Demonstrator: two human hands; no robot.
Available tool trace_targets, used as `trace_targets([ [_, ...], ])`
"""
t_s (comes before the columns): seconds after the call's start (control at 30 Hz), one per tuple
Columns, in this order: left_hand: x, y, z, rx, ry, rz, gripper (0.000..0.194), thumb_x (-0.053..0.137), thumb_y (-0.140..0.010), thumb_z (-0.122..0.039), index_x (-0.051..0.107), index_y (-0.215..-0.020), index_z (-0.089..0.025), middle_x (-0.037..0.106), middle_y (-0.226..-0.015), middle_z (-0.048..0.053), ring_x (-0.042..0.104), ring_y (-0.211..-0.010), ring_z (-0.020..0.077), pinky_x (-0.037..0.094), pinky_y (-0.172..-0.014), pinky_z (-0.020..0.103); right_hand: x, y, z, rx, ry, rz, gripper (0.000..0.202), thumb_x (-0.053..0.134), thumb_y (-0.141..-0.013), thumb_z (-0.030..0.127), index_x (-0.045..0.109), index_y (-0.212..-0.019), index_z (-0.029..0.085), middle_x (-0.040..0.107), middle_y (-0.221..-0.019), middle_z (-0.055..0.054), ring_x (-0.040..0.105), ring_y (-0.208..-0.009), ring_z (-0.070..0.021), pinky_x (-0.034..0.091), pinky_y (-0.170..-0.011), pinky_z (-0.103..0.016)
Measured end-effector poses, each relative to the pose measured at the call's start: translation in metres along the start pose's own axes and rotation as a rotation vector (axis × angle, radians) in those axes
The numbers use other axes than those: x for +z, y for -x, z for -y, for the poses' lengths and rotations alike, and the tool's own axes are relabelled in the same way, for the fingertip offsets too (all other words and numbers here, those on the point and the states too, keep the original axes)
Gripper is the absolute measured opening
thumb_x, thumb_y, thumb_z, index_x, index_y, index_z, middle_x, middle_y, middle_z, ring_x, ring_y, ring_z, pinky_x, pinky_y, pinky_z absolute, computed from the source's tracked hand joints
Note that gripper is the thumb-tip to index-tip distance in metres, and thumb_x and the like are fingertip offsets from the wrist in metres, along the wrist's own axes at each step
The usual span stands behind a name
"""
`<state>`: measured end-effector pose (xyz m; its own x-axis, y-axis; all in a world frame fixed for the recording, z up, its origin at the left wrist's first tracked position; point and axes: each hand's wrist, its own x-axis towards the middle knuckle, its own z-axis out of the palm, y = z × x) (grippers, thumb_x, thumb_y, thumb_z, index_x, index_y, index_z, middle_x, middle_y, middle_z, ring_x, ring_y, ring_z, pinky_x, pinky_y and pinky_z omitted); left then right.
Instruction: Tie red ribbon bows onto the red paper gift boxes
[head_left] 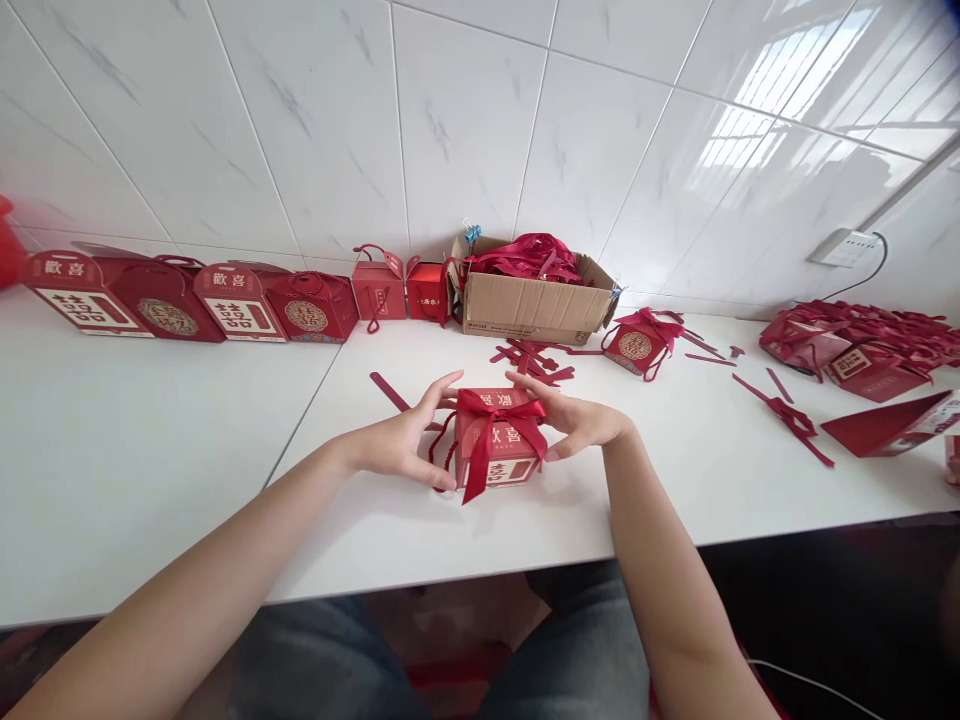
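Observation:
A small red gift box with white-and-gold Chinese lettering stands on the white table in front of me. A red satin ribbon is tied in a bow across its top, one tail hanging down the front. My left hand grips the box's left side, thumb low at the front and fingers towards the back. On the right side my right hand holds the box, its fingers near the top edge and its thumb by the front corner. A twisted red cord loops out between my left hand and the box.
Behind stands a cardboard carton full of red ribbons, with loose ribbon strips before it. Red boxes line the wall at left. A bowed box and a ribbon-covered pile lie at right. The table's front edge is close to me.

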<state>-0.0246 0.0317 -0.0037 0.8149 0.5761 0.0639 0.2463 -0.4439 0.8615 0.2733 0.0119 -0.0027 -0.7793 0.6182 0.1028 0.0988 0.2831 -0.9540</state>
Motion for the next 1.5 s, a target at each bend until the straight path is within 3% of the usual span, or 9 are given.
trace_targets([
  [0.1, 0.004, 0.000, -0.004, -0.001, 0.038, -0.013, 0.120, 0.084, -0.060, -0.030, 0.005, -0.149, -0.035, 0.023, -0.153, 0.017, 0.035, -0.139, 0.0345, 0.038, -0.108, 0.055, 0.002, -0.002, -0.002, 0.034, 0.026, -0.053, 0.109, 0.081, -0.067, 0.027, 0.013, -0.152, 0.035, 0.047, -0.143, -0.010, 0.049, -0.128, -0.0215, 0.037, -0.109, -0.044],
  [0.2, 0.008, -0.002, -0.002, -0.016, 0.076, -0.101, 0.116, 0.081, -0.064, -0.028, 0.002, -0.148, -0.035, 0.027, -0.149, 0.018, 0.037, -0.137, 0.0348, 0.040, -0.106, 0.055, 0.005, -0.005, -0.005, 0.039, 0.033, -0.108, 0.113, 0.083, -0.065, 0.030, 0.011, -0.152, 0.036, 0.046, -0.144, -0.011, 0.045, -0.133, -0.0222, 0.034, -0.111, -0.046],
  [0.33, 0.010, -0.005, 0.004, 0.029, 0.009, -0.221, 0.119, 0.081, -0.063, -0.028, -0.002, -0.147, -0.034, 0.027, -0.147, 0.018, 0.034, -0.138, 0.0361, 0.040, -0.107, 0.053, 0.010, -0.014, -0.009, -0.002, 0.096, -0.185, 0.128, 0.088, -0.057, 0.037, 0.001, -0.151, 0.040, 0.023, -0.158, -0.011, 0.029, -0.144, -0.0254, 0.024, -0.116, -0.049],
  [0.4, 0.008, -0.006, 0.008, 0.073, -0.071, -0.270, 0.116, 0.080, -0.065, -0.029, -0.002, -0.148, -0.033, 0.024, -0.149, 0.018, 0.029, -0.141, 0.0370, 0.038, -0.109, 0.053, 0.014, -0.019, -0.009, -0.046, 0.134, -0.261, 0.128, 0.088, -0.056, 0.041, 0.004, -0.151, 0.039, 0.014, -0.160, -0.010, 0.019, -0.147, -0.0260, 0.020, -0.117, -0.048],
  [0.5, 0.006, -0.006, 0.013, 0.119, -0.155, -0.312, 0.109, 0.076, -0.069, -0.029, 0.001, -0.148, -0.032, 0.019, -0.152, 0.018, 0.026, -0.142, 0.0371, 0.041, -0.107, 0.049, 0.021, -0.023, -0.005, -0.146, 0.113, -0.409, 0.104, 0.080, -0.063, 0.054, 0.022, -0.147, 0.036, 0.025, -0.157, -0.010, 0.023, -0.146, -0.0252, 0.025, -0.116, -0.044],
  [0.6, 0.005, -0.007, 0.016, 0.159, -0.166, -0.326, 0.101, 0.074, -0.072, -0.028, 0.006, -0.146, -0.031, 0.018, -0.153, 0.017, 0.031, -0.140, 0.0344, 0.043, -0.106, 0.046, 0.025, -0.023, 0.002, -0.194, 0.116, -0.598, 0.066, 0.072, -0.070, 0.060, 0.045, -0.125, 0.032, 0.038, -0.150, -0.008, 0.037, -0.139, -0.0256, 0.033, -0.111, -0.044],
  [0.8, 0.006, -0.007, 0.016, 0.162, -0.158, -0.360, 0.096, 0.074, -0.072, -0.029, 0.012, -0.145, -0.029, 0.021, -0.152, 0.016, 0.030, -0.141, 0.0330, 0.044, -0.106, 0.041, 0.028, -0.026, 0.007, -0.106, 0.298, -0.777, 0.028, 0.069, -0.079, 0.049, 0.057, -0.082, 0.023, 0.054, -0.132, -0.009, 0.049, -0.125, -0.0258, 0.043, -0.094, -0.039],
  [1.1, 0.008, -0.008, 0.015, 0.201, -0.140, -0.285, 0.098, 0.074, -0.072, -0.024, 0.010, -0.146, -0.031, 0.021, -0.152, 0.016, 0.034, -0.138, 0.0346, 0.045, -0.105, 0.046, 0.036, -0.037, 0.000, -0.238, 0.220, -0.971, 0.025, 0.068, -0.082, 0.040, 0.057, -0.071, 0.020, 0.064, -0.108, -0.008, 0.060, -0.105, -0.0223, 0.047, -0.083, -0.037],
  [1.5, 0.012, -0.009, 0.015, 0.334, -0.187, -0.261, 0.095, 0.072, -0.074, -0.019, 0.012, -0.146, -0.033, 0.022, -0.151, 0.014, 0.035, -0.138, 0.0325, 0.039, -0.112, 0.046, 0.038, -0.036, 0.007, -0.211, 0.247, -1.045, 0.028, 0.068, -0.082, 0.040, 0.055, -0.067, 0.019, 0.066, -0.097, -0.007, 0.061, -0.098, -0.0208, 0.048, -0.079, -0.034],
])
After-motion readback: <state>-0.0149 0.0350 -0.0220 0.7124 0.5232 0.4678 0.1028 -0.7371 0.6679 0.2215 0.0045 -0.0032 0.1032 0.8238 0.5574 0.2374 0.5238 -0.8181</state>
